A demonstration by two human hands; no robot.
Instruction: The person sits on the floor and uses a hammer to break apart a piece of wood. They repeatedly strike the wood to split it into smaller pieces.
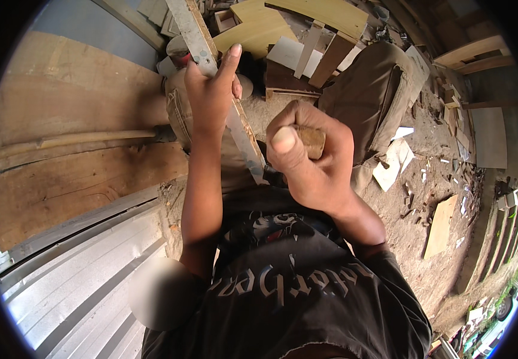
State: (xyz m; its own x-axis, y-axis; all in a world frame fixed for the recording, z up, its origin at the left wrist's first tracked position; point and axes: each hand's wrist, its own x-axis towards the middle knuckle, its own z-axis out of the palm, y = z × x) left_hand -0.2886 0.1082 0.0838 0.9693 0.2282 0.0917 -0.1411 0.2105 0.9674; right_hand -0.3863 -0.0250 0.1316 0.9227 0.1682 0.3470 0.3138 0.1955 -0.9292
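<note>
My left hand [210,102] is wrapped round a long, narrow wooden strip [242,133], thumb up along its edge. The strip has a grey, stained face and a rough, chipped edge. It slants from the top of the view down to my lap, between my knees. Just right of its lower end, my right hand [321,164] is closed in a fist on a wooden handle [313,142]. Only the handle's squared, worn end shows above the fingers. A small dark part shows below the fist, but the tool's kind is hidden.
Wooden offcuts [321,57] and yellowish boards [259,27] lie beyond my knees. At left stand a large plywood panel [73,90] and corrugated metal sheeting [91,263]. Scraps, including a pale wood piece [441,224] and torn paper [395,164], litter the dirt floor at right.
</note>
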